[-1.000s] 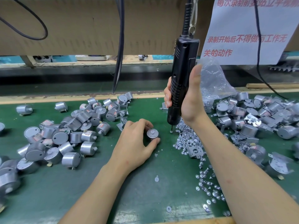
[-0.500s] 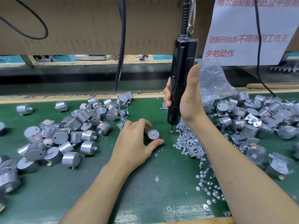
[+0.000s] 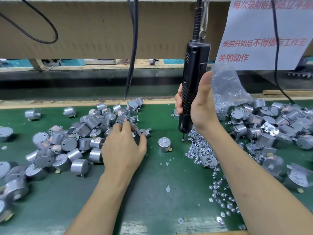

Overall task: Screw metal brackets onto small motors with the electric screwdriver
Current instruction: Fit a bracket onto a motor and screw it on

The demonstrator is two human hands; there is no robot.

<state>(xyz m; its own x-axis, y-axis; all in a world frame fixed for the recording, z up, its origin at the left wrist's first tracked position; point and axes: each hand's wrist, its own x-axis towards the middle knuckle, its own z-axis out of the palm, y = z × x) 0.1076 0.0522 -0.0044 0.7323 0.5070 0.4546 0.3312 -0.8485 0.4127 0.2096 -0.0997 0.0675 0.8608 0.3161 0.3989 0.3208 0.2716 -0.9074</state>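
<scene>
Change: left grip (image 3: 123,146) has quit the motor (image 3: 164,144) and gone left to a bracket (image 3: 143,132) at the edge of the left pile (image 3: 67,141); the motor now stands alone on the worktop (image 3: 152,192), upright, shaft up; right grip (image 3: 201,106) and screwdriver (image 3: 192,78) as before.

Left grip: thumb tip touching the bracket, fingers bent over it and the pile's rim; whether it has clamped on the bracket cannot be told.

Right grip: clamped round the screwdriver's barrel, thumb laid up along it; tool upright, long axis near vertical, bit (image 3: 182,137) pointing down at the near edge of the screws (image 3: 198,148); a screw seems to sit on the tip, too small to be sure.

Key relation: the motor lies between the two grips, just right of the left thumb and just left of the bit; the bracket lies left of the motor, near but apart; judged next, the bracket goes right onto the motor's top, then the bit comes left above it; only the left grip is at the bracket.

Hidden or unclear: the bracket's holes and lie, half covered by fingers; the motor's screw holes, too small to see; a second bracket (image 3: 209,160) among the screws, beside the right forearm; right heap (image 3: 271,126) cut off at the frame edge; bag (image 3: 227,89) partly behind the right grip.
</scene>
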